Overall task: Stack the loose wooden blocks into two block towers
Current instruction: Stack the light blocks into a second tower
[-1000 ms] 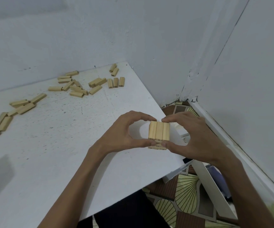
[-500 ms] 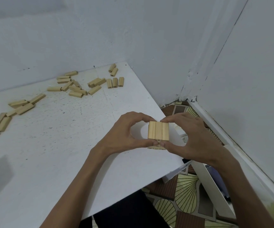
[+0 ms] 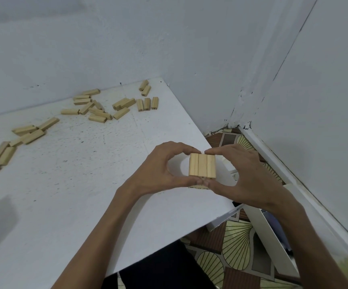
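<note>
Three wooden blocks (image 3: pixel 202 168) pinched between the left hand (image 3: pixel 158 172) and the right hand (image 3: pixel 246 178) near the worktop's (image 3: pixel 75 195) right edge.

They lie side by side with long sides touching, a flat square layer resting on a lower layer (image 3: pixel 197 187) of which only a sliver shows beneath the thumbs. The left hand curls in from the left, index fingertip on the layer's far end and thumb on its near end; the right hand mirrors it from the right, so both hands grip the top layer, thumbs meeting at the near side. Loose blocks (image 3: pixel 98 113) lie scattered well apart from this stack, along the worktop's far side near the wall (image 3: pixel 168 38), with a second group (image 3: pixel 29 133) toward the left edge. Patterned floor (image 3: pixel 237 243) shows beyond the worktop's right edge.
</note>
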Motion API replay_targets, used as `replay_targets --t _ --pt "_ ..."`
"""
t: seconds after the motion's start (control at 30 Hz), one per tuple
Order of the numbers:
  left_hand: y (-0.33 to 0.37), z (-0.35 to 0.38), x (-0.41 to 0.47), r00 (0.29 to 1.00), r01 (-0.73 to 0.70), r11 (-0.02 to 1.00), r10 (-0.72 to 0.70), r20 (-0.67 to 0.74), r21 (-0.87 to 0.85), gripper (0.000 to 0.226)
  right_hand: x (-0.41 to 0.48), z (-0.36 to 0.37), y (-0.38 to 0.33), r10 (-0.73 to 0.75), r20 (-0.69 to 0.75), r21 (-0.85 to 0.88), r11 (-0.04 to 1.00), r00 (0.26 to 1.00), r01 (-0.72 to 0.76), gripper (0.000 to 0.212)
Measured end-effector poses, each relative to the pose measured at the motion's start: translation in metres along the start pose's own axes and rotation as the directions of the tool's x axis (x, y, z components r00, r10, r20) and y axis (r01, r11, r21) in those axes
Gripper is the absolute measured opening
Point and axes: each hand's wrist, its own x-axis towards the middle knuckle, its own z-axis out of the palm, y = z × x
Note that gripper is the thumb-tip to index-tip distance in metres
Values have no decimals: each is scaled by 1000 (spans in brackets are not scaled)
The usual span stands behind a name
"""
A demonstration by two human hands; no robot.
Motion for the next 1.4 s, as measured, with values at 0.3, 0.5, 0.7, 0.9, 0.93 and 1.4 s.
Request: replay_targets --t 0.3,0.5,0.7,0.9,0.93,1.4 --pt "0 2 1 1000 10 999 -10 10 -36 57 0 1 0 2 10 -8 1000 1000 -2 65" --pt "0 1 1 1000 7 999 -5 29 -54 62 -1 -1 -2 27 24 -4 1000 999 -27 75" --pt "10 -22 -15 998 55 998 -54 41 -13 71 0 -20 -15 11 30 -50 999 999 -9 81" --pt "8 -74 -54 972 223 962 -207 -110 158 61 26 -30 -65 -58 -10 -229 972 998 54 61" --pt "3 -83 -60 959 264 944 -236 -154 197 59 35 -26 -78 -60 0 -241 969 998 58 55" --pt "-101 -164 -54 824 547 765 -420 -382 340 53 195 105 -135 87 65 -136 988 994 -78 34"
